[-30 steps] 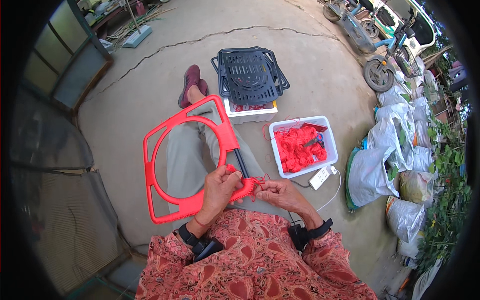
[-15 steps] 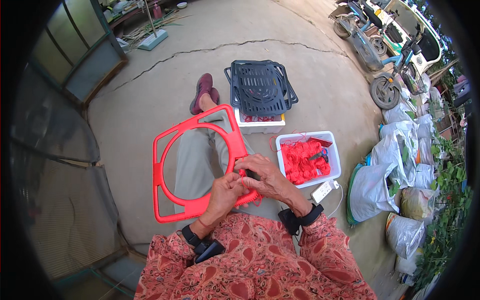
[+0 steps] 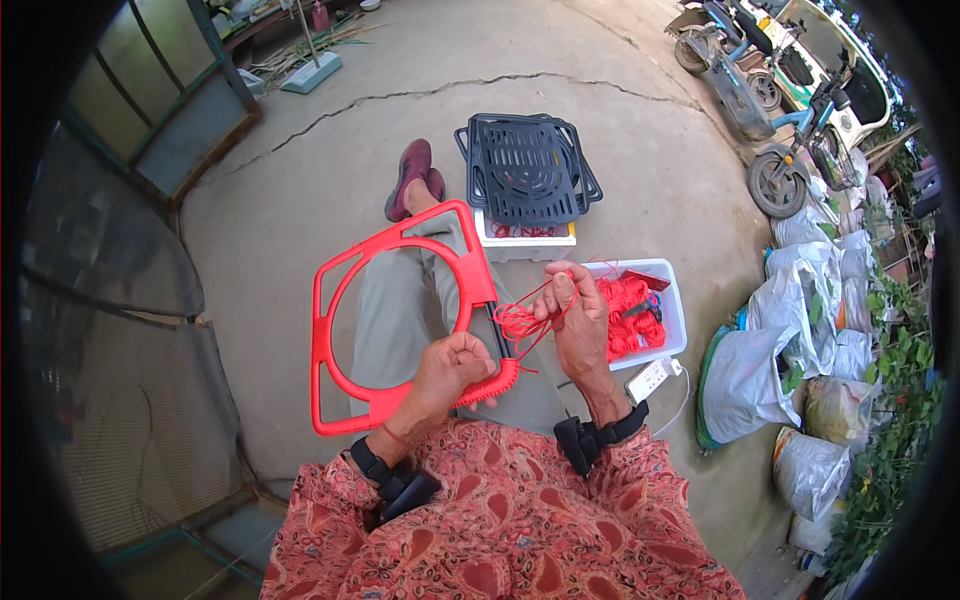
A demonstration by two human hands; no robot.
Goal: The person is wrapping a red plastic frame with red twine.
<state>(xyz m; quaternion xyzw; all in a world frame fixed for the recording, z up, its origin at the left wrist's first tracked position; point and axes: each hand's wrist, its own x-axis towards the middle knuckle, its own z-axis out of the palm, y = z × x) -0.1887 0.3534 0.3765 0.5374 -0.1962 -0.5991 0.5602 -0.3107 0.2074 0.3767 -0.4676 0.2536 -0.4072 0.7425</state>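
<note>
Across my lap rests a flat frame (image 3: 322, 350) with a large round opening, mostly wrapped in red cord. A short dark stretch of its right side shows bare near the lower right corner. My left hand (image 3: 452, 372) is closed on that corner, thumb and fingers pinching the frame's edge. Raised to the right of the frame, my right hand (image 3: 578, 315) grips a looped bundle of red cord (image 3: 522, 320). A strand of the cord runs back toward the frame beside my left hand.
A white bin (image 3: 672, 312) holds red cord hanks and scissors (image 3: 640, 308). Behind it, dark slotted panels (image 3: 525, 170) lie on a white box (image 3: 530, 246). A power strip (image 3: 650, 378) sits by the bin. White sacks (image 3: 745, 385) and electric scooters (image 3: 780, 180) line the right.
My right hand has moved away from the frame, up and to the right, with the cord loops spread out. My left hand stays at the frame's corner.
</note>
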